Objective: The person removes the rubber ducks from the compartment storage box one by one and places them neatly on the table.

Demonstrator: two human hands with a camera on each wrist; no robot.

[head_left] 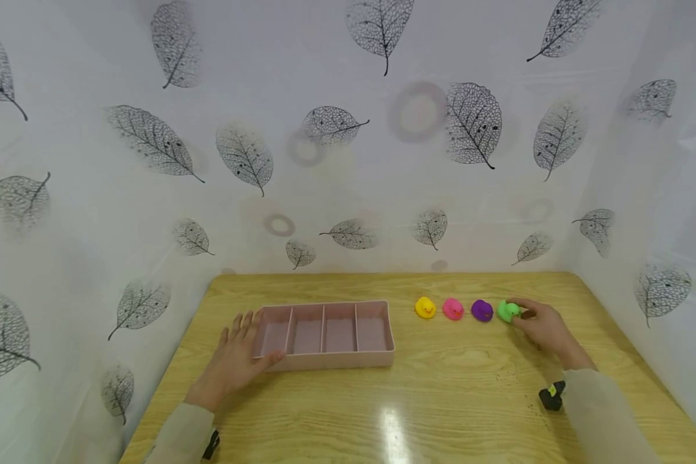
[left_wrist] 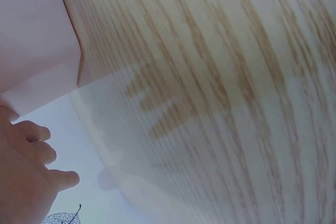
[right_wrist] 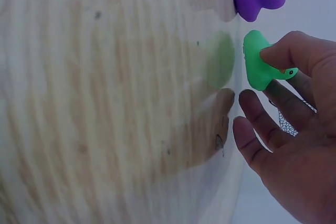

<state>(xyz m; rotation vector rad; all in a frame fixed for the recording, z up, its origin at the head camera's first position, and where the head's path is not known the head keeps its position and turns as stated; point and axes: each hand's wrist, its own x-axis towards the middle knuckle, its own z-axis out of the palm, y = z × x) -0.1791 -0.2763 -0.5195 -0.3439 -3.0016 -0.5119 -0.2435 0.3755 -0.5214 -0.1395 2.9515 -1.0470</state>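
A green rubber duck [head_left: 508, 311] is at the right end of a row of toy ducks. My right hand [head_left: 544, 325] pinches it, and the right wrist view shows the thumb across the body of the green duck [right_wrist: 257, 61] while the other fingers spread below. Left of it stands a purple duck [head_left: 482, 310], then a pink duck [head_left: 453, 309] and a yellow duck [head_left: 425, 308]. At the left end of a pale pink divided box [head_left: 336, 361], my left hand [head_left: 234, 357] rests with spread fingers, its thumb against the front wall.
Several compartments, parted by thin walls, run along the box. The wood-grained table [head_left: 441, 406] reaches back to a white curtain [head_left: 359, 187] printed with dark leaves, which also closes off both sides. Small dark specks lie on the table near the right wrist.
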